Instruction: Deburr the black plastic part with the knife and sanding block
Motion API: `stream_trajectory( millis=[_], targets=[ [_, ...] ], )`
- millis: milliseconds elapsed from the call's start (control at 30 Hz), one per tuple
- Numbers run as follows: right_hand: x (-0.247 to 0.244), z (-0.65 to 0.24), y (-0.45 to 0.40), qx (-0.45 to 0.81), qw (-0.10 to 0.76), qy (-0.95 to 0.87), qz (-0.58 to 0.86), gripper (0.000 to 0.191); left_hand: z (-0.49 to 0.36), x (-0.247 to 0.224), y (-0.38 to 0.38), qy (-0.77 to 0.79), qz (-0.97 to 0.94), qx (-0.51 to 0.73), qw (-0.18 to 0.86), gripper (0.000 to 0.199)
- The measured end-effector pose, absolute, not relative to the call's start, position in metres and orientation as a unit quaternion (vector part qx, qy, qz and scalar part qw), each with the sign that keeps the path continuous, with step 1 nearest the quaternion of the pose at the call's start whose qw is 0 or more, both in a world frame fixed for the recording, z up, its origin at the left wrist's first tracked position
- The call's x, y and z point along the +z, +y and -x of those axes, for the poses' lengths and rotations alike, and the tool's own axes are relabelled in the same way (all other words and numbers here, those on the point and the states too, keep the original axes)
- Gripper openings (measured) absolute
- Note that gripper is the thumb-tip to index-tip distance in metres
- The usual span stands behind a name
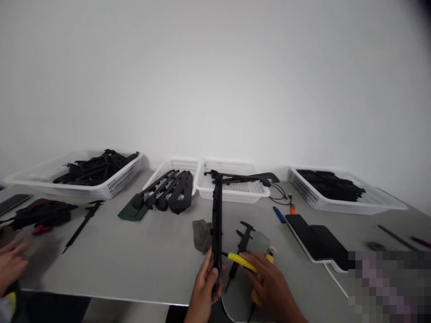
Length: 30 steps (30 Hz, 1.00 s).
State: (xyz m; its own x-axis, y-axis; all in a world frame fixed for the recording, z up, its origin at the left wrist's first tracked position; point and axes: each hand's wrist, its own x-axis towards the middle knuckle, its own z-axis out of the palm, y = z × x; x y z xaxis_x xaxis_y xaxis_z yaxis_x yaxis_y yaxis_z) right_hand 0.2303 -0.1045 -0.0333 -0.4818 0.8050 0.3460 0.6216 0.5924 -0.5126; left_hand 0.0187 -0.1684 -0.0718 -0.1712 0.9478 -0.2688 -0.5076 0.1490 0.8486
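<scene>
Gripping the near end of one black strip [217, 215], the left hand [204, 282] is closed, thumb laid along the part, above the front edge of the bench [111, 264]. The right hand [266, 278] is curled around one yellow-handled tool [239, 260]; its tip points at the strip's right side, contact not verifiable. Status: work on this strip appears in progress; the strip is not yet set down. Whether the basketed parts await work or have had it cannot be determined.

Beyond the hands, toward mid-bench: one grey lump [202, 237] left of the strip, one caliper [244, 242] right of it. Toward the left edge: a second caliper [82, 224] and one co-worker's hand [12, 264]. Toward the right edge: two dark-screened devices [307, 237]. Along the far edge: four white baskets [232, 196]. Centre-left basket [183, 163]: four black parts [182, 197], as far as visible. Centre-right basket [224, 197]: apparently two, crossing. Left basket [121, 181] and right basket [305, 190]: contents overlap, uncountable.
</scene>
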Motion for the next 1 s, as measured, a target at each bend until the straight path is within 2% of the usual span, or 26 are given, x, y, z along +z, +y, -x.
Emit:
stream_trajectory(
  millis=[133,400,600,1000],
  targets=[
    [-0.035,-0.233,-0.109,0.190,0.256,-0.850,0.419,0.035,-0.020,-0.068,-0.168,0.481,-0.227,0.603,0.595,0.099],
    [-0.031,-0.235,-0.112,0.259,0.219,-0.818,0.465,0.035,-0.019,-0.049,-0.169,0.455,-0.214,0.617,0.605,0.082],
    [-0.032,-0.231,-0.108,0.286,0.245,-0.790,0.484,0.038,-0.019,-0.062,-0.172,0.425,-0.268,0.602,0.621,0.095],
    [-0.026,-0.238,-0.111,0.238,0.264,-0.802,0.480,0.035,-0.029,-0.034,-0.170,0.521,-0.328,0.581,0.532,0.069]
  ],
)
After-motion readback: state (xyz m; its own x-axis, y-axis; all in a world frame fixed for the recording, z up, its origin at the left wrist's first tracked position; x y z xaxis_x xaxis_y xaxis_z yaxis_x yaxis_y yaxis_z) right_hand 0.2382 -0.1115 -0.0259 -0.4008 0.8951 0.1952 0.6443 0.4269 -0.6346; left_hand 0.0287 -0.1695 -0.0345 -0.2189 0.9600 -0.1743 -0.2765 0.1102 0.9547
